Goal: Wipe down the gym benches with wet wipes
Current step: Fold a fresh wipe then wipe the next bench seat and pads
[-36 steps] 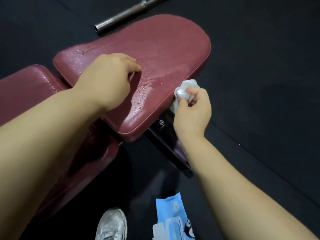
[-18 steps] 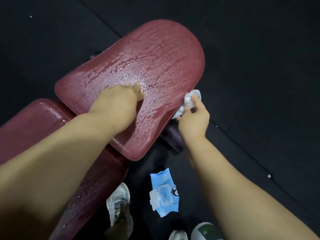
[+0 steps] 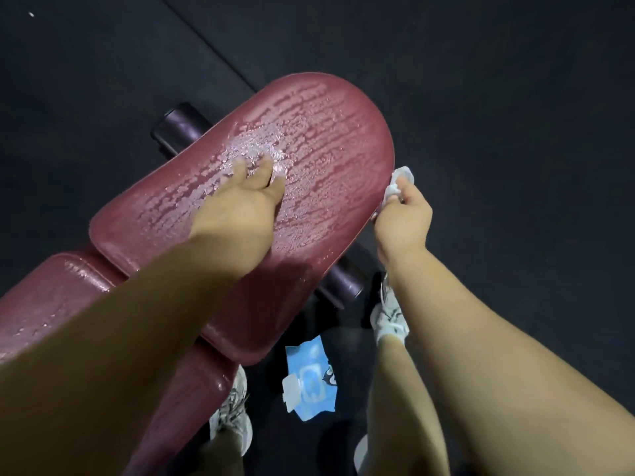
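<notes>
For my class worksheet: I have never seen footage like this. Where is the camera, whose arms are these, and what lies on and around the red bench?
There is no machine here. The picture comes from a camera worn on a person's head, looking down at their own arms. The left hand rests with fingers spread on the wet maroon bench pad. The right hand pinches a crumpled white wet wipe at the pad's right edge. On the dark floor below lie a blue wipes pack and the person's pale shoes.
</notes>
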A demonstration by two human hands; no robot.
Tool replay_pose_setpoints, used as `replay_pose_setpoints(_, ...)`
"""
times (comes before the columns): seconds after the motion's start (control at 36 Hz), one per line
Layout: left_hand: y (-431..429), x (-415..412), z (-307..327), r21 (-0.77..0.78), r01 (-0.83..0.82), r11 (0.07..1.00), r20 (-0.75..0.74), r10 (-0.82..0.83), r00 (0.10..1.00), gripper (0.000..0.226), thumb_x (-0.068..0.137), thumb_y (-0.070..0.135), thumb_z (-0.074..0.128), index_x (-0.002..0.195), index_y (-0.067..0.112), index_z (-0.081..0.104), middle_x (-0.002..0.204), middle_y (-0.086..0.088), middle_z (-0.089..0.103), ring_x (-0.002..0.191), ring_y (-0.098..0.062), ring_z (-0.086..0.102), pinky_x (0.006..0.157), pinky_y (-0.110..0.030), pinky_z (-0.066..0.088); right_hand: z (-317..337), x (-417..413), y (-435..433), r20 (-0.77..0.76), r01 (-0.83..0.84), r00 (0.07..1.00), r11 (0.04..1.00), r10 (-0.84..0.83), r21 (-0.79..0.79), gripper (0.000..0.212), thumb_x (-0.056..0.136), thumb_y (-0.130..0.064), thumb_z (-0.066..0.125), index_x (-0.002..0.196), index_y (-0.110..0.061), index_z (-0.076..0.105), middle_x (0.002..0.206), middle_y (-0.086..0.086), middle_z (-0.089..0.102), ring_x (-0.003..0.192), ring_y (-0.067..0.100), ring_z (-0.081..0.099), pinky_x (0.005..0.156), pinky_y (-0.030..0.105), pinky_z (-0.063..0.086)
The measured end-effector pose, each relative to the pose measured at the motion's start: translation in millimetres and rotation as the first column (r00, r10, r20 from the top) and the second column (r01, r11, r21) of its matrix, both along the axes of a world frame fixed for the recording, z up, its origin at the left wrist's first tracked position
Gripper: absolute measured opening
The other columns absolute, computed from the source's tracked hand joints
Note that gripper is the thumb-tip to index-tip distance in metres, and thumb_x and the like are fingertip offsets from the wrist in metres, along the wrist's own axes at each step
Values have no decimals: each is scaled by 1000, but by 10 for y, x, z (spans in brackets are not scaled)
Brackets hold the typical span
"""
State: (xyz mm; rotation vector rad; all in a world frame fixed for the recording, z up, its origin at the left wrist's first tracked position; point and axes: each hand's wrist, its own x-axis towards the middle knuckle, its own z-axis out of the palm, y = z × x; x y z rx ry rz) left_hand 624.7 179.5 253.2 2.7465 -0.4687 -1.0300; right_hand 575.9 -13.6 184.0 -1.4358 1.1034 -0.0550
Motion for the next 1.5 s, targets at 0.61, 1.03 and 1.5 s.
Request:
replay_pose_setpoints(0.61, -444, 135, -1, 193, -426, 884, -140, 455, 880, 62, 98, 12, 39, 148, 37, 13, 158, -10, -4, 140, -46, 8, 102, -45, 36, 208, 1782, -429, -302, -917, 398, 372, 866, -141, 34, 85, -7, 35, 95, -20, 65, 98, -10, 55, 94, 11, 50, 86, 23, 38)
replay_pose_setpoints(1.03, 368, 6, 76, -187, -462, 867, -178, 433, 884, 71, 81, -1, 41, 146, 28, 29, 157, 9, 16, 143, -9, 18, 109, -33, 33, 545, 2055, 730, -571, -928, -150, -315, 807, -202, 38, 90, -6, 35, 111, -20, 64, 118, 3, 62, 102, 28, 55, 86, 31, 44)
replay_pose_setpoints(1.5, 1967, -611, 292, -124, -496, 859, -199, 468, 861, 52, 98, 6, 32, 147, 22, 26, 157, 8, 7, 145, -8, 5, 113, -19, 6, 571, 1310, 2462, -518, -852, -416, -519, 748, -65, 48, 90, -6, 42, 126, -32, 58, 135, -7, 55, 123, 23, 51, 100, 26, 38)
